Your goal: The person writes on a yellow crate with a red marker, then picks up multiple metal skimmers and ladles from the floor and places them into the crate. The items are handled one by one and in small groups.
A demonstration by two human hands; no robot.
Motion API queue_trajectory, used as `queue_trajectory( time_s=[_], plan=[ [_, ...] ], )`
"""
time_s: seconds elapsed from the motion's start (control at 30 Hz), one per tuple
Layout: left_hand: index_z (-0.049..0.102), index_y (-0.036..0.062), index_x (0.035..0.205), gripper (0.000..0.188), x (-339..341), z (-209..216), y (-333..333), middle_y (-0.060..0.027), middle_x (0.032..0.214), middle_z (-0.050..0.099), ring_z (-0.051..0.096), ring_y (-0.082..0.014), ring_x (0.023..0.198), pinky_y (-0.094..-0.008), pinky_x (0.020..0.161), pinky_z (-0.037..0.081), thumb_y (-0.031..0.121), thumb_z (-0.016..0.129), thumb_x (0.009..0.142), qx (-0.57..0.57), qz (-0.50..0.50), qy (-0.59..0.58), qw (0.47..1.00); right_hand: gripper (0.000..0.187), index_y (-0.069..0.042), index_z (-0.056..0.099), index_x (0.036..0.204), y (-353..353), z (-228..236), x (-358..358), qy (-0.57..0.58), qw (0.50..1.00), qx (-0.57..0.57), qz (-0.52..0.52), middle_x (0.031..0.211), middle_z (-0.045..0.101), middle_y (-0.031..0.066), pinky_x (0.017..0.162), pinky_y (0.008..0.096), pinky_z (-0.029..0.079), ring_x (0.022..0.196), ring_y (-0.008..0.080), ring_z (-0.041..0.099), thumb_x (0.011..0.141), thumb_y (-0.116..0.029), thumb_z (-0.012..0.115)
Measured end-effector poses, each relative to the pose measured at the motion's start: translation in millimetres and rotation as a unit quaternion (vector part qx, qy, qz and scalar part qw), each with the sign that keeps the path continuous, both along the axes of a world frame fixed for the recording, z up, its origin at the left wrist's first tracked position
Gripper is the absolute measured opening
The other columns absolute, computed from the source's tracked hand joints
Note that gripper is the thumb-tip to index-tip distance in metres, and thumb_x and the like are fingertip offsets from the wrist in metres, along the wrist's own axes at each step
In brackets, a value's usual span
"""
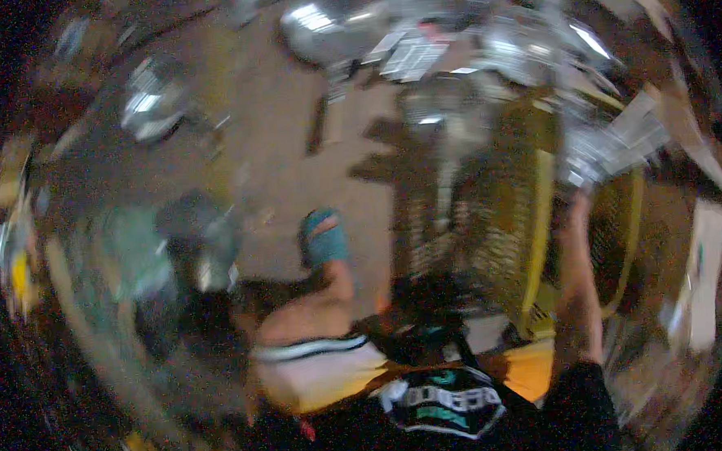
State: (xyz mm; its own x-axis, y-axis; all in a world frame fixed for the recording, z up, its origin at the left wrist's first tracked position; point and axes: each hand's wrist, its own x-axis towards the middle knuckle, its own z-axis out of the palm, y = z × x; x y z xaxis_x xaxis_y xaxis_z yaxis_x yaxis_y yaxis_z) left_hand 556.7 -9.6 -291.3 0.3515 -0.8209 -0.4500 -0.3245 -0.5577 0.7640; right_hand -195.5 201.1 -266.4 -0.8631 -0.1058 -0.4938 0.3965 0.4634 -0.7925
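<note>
My right forearm reaches forward over the yellow perforated crates on the right. At its end my right hand (574, 206) meets a shiny, pale, see-through-looking thing (586, 156). Motion smears the fingers, so I cannot tell whether they grip it or only touch it. A pale, flat, striped piece (638, 132) sticks out beside the shiny thing. Just below and left of the hand runs the yellow rim (540, 249) of a crate. My left hand does not show.
Rounded shiny objects (152, 102) stand on the brown floor (271, 140), with more (318, 32) at the far side. A greenish, blurred shape (130, 254) is at the left. My foot in a blue sandal (326, 242) is on the floor. A pale panel (708, 264) edges the right.
</note>
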Motion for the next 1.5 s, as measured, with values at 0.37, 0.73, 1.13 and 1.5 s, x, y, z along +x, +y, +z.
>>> queue_trajectory(
  time_s=[0.37, 0.73, 1.13, 1.5],
  plan=[
    [0.061, -0.005, 0.111, 0.051, -173.5, 225.8, -159.2, -0.0169, 0.102, 0.064, 0.058, -0.0265, 0.091, -0.0372, 0.083, 0.048, 0.038, 0.074, 0.086, -0.323, -0.342, -0.234, 0.851, 0.117, 0.0, 0.019, 0.149, -41.6, 7.2, 22.1, 0.058, 0.982, 0.032, -0.178, 0.141, 0.044, 0.0263, 0.107, 0.0431, 0.036, 0.128, 0.0355, 0.046, 0.07, -0.067, 0.075],
    [0.046, 0.0019, 0.134, 0.065, -436.2, 376.9, -136.1, -0.0202, 0.109, 0.062, 0.059, -0.0357, 0.095, -0.0422, 0.082, 0.047, 0.019, 0.077, 0.08, -0.48, -0.684, -0.207, 0.509, 0.098, -0.005, 0.034, 0.137, -44.1, -6.9, 19.7, 0.04, 0.978, -0.038, -0.201, 0.126, 0.053, 0.0186, 0.085, 0.0423, 0.048, 0.108, 0.0298, 0.056, 0.07, -0.059, 0.08],
    [0.064, 0.009, 0.099, 0.028, -613.9, 425.5, -42.3, -0.0141, 0.092, 0.066, 0.064, -0.0365, 0.085, -0.0459, 0.075, 0.052, 0.016, 0.069, 0.073, -0.367, -0.881, -0.256, 0.151, 0.091, -0.018, 0.037, 0.147, 22.6, 12.1, 28.6, -0.23, 0.808, -0.494, -0.223, 0.146, 0.043, 0.0115, 0.094, 0.0669, 0.035, 0.112, 0.0397, 0.054, 0.085, -0.083, 0.026],
    [0.074, 0.0141, 0.101, 0.027, -743.6, 338.6, 21.6, -0.0094, 0.101, 0.073, 0.068, -0.0268, 0.101, -0.0517, 0.107, 0.035, 0.023, 0.073, 0.075, -0.375, -0.829, -0.414, 0.003, 0.083, -0.011, 0.048, 0.139, 9.6, 34.9, 51.2, -0.191, 0.771, -0.544, -0.27, 0.136, 0.054, 0.0125, 0.103, 0.0571, 0.04, 0.122, 0.0355, 0.052, 0.09, -0.076, 0.031]
  ],
)
